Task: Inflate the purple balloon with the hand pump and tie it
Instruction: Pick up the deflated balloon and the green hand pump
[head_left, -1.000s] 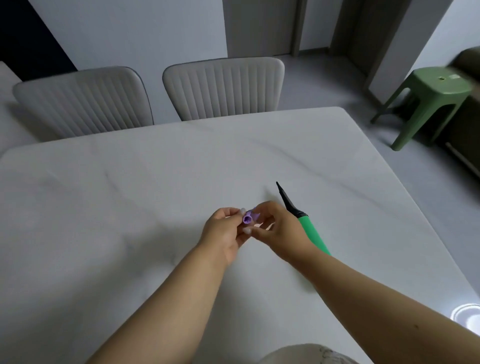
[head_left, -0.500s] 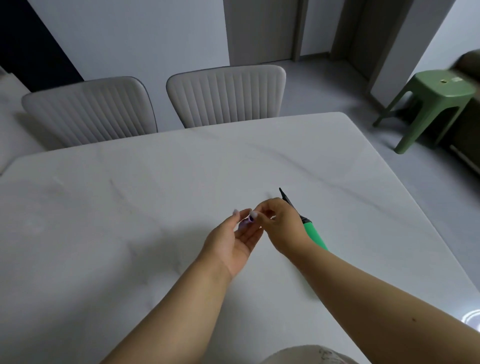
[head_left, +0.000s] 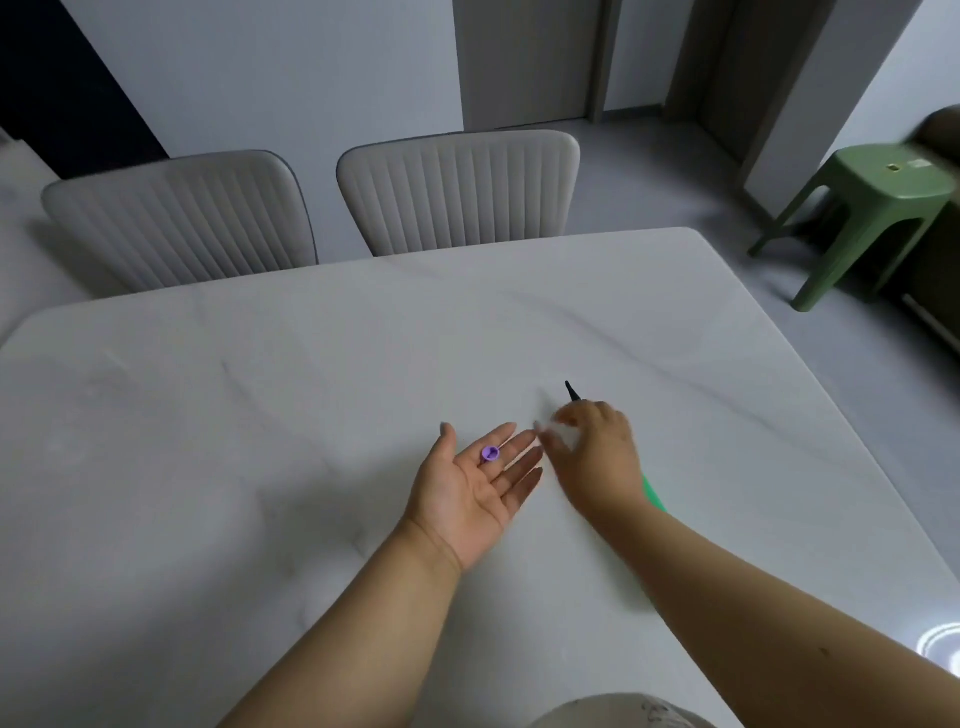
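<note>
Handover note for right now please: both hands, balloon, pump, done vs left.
Left hand: open, palm up over the table, the purple balloon lying uninflated on its fingers.
Right hand: blurred, empty as far as I can tell, hovering over the hand pump.
Pump: lies on the table, mostly hidden by that hand; black nozzle points away, green body shows by the wrist.
Done: balloon in hand.
Left: pick up the pump, fit the balloon on the nozzle, inflate, tie.
</note>
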